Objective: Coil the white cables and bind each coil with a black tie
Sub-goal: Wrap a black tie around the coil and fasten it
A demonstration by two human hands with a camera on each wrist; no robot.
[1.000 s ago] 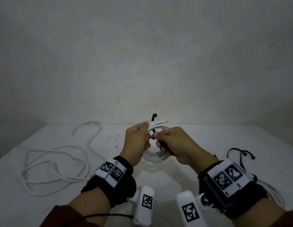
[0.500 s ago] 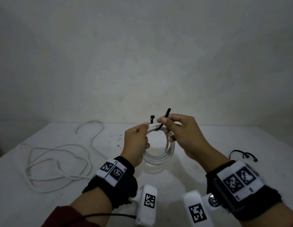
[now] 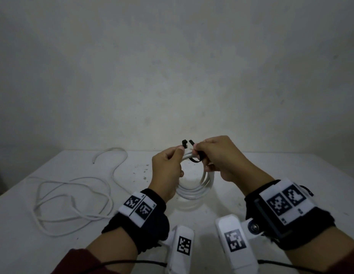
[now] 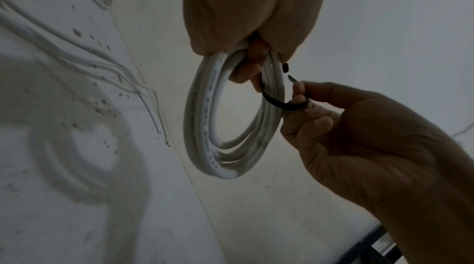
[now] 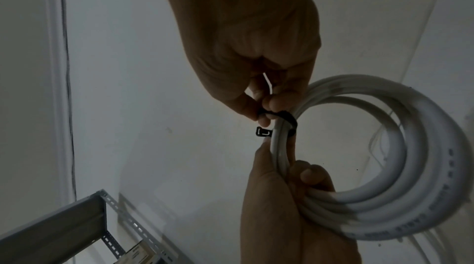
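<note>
Left hand (image 3: 168, 173) is clamped around the top of the coil (image 3: 194, 191), fingers curled right through the loops, holding it up off the tabletop (image 3: 290, 171). Right hand (image 3: 221, 157) is pinching the tie (image 3: 195, 160) just beside it, with the strap looped under the bundle. What's new: half a second ago the right hand was up higher with the tail poking into the air, a second ago it was still down below the coil. Now it's dropped back in close, and the tail tip sits right next to the tie's head, both ends sticking up together between the two hands. The wrist views show the tip not through the slot yet, so I'd say this coil is wrapped but not locked. Threading and cinching comes next. Over on the left the loose cable (image 3: 73, 196) hasn't been coiled, so there's more to do after this one.
</note>
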